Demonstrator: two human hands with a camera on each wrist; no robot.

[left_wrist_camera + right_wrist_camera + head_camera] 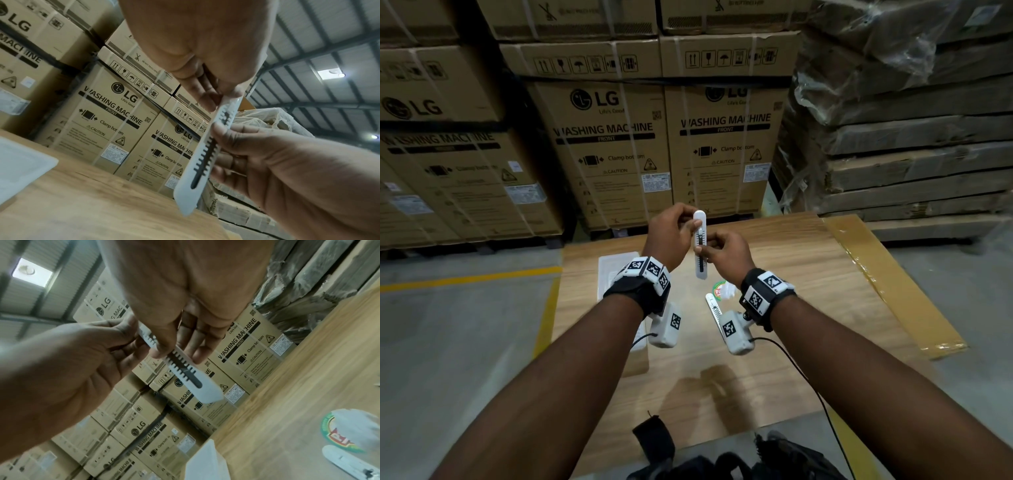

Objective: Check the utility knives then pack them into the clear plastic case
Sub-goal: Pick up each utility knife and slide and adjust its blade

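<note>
Stacked cardboard boxes (616, 144) stand at the far side, with wrapped flat packs (907, 113) stacked at the far right. A wooden table (808, 274) occupies the near centre. The clear plastic case (616, 270) lies on the table at the left, partly hidden by the left wrist. Both hands hold one white utility knife (700, 245) upright above the table: the left hand (671, 233) pinches its upper end, and the right hand (726, 248) pinches its middle, thumb on the slotted face. A second utility knife (714, 308) lies on the table below, beside a crumpled wrapper (724, 288).
</note>
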